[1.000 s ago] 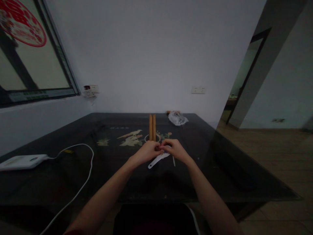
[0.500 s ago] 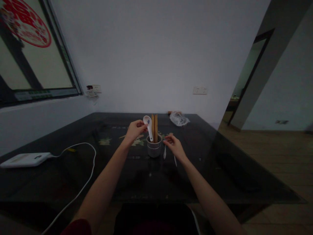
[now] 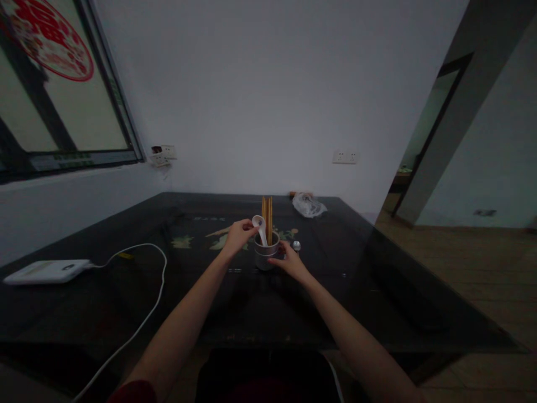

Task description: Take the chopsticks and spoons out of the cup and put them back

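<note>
A small metal cup (image 3: 265, 257) stands on the dark glass table (image 3: 210, 302) with wooden chopsticks (image 3: 267, 218) upright in it. My left hand (image 3: 240, 235) pinches a white ceramic spoon (image 3: 260, 228) whose handle points down into the cup, bowl up. My right hand (image 3: 290, 262) rests against the cup's right side, fingers curled around a metal spoon (image 3: 296, 245) whose shiny bowl shows just past the fingertips.
A white device (image 3: 46, 271) lies at the left with a white cable (image 3: 146, 302) looping toward the near edge. A crumpled plastic bag (image 3: 309, 205) sits at the table's far edge by the wall. The table's right edge borders an open wooden floor (image 3: 461, 263).
My hands parted from in front of the cup. The left lifted the white spoon and lowered its handle into the cup. The right took up a metal spoon off the table beside it.
</note>
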{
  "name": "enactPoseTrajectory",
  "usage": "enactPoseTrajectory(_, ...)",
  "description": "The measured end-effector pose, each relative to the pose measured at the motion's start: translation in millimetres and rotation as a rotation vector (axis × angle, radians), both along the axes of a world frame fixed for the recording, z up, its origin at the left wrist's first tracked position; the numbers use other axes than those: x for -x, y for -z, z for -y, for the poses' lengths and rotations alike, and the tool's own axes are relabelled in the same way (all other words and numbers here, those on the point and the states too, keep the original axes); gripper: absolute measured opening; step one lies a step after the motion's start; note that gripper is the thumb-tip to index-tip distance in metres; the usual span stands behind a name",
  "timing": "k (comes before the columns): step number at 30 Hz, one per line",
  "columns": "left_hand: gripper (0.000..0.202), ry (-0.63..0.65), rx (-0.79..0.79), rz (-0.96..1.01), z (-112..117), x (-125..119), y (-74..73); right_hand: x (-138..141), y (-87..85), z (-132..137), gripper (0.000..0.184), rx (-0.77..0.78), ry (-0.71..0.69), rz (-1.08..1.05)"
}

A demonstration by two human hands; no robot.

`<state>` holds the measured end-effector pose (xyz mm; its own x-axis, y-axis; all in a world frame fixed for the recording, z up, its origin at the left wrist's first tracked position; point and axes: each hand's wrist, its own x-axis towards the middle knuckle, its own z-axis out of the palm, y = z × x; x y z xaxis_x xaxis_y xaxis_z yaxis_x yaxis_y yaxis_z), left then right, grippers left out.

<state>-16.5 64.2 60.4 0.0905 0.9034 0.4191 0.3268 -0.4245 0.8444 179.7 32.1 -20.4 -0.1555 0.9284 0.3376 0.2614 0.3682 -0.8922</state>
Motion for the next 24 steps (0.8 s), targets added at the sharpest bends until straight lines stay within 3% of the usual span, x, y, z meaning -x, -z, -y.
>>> enactPoseTrajectory(10,0.020,-0.070,-0.044,-0.167,1,3,11.1,2,-1.9,0,0.072,0.015,0.017,0.044)
enactPoseTrajectory(17,0.015,-0.141,-0.067,-0.305,8,-2,7.2,4,-10.3,6,0.070,0.013,0.052,0.102)
enactPoseTrajectory(24,0.010,-0.194,-0.118,-0.397,12,-6,7.7,3,-5.9,2,0.069,-0.007,0.045,0.109)
